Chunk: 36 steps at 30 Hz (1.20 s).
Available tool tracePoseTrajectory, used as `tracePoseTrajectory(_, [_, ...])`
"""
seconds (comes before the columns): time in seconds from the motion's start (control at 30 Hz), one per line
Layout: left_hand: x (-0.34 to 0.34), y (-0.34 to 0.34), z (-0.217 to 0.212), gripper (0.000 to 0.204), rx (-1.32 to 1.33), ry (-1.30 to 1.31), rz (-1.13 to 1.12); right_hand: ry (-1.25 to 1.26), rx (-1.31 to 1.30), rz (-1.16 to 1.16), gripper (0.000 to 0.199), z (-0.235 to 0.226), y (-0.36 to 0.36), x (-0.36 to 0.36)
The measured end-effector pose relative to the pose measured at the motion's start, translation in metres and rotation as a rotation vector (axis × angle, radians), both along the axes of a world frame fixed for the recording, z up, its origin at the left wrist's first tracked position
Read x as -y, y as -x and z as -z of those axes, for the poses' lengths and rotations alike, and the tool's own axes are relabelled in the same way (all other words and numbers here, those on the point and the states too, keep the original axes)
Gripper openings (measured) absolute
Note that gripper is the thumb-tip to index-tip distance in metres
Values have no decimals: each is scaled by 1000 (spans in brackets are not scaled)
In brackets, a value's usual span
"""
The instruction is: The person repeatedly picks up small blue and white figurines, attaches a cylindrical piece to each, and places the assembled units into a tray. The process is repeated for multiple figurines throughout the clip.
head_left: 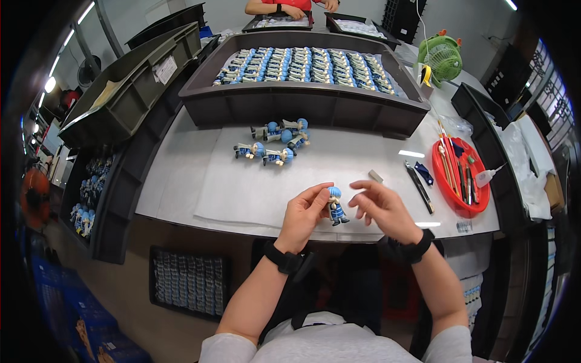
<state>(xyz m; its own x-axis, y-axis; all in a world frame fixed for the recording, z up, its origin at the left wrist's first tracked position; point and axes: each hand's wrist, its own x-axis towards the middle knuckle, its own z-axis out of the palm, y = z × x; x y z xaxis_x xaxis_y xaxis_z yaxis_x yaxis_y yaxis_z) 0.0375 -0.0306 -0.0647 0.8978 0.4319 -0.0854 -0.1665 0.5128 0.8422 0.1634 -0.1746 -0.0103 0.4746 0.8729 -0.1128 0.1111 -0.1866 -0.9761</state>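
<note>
A small figurine [336,207] with blue hair, a blue outfit and dark boots is pinched upright between the thumb and fingers of my left hand [306,212], close to the table's near edge. Just to its right hovers my right hand [383,209], fingers apart and bent toward the figurine, with nothing visible in them. Beyond my hands, several similar figurines [278,156] lie loosely grouped on the white sheet [242,193] covering the table.
Rows of figurines fill a large dark tray [302,100] at the back. On the right, a red basket [439,172] holds brushes and a small bottle, beside a black pen-like tool [419,186]. Dark crates [121,115] stand left. Across the table a person's hands [295,12] work over another tray.
</note>
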Motion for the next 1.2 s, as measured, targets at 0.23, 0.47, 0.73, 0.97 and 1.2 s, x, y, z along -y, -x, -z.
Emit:
tracePoseTrajectory(0.23, [4, -1, -6, 30, 67, 96, -45, -243, -191, -24, 43, 34, 30, 0])
tracePoseTrajectory(0.47, [2, 0, -2, 30, 0, 6, -21, -314, -165, 103, 45, 44, 39, 4])
tracePoseTrajectory(0.73, [9, 1, -1, 30, 21, -118, -97, -393, 20, 243, 54, 55, 44, -1])
tracePoseTrajectory(0.97, [6, 6, 4, 34, 91, -93, -53, -427, 287, 312, 57, 55, 41, -4])
tracePoseTrajectory(1.2, [10, 4, 1, 34, 77, -146, -44, -451, 174, 329, 57, 57, 41, -2])
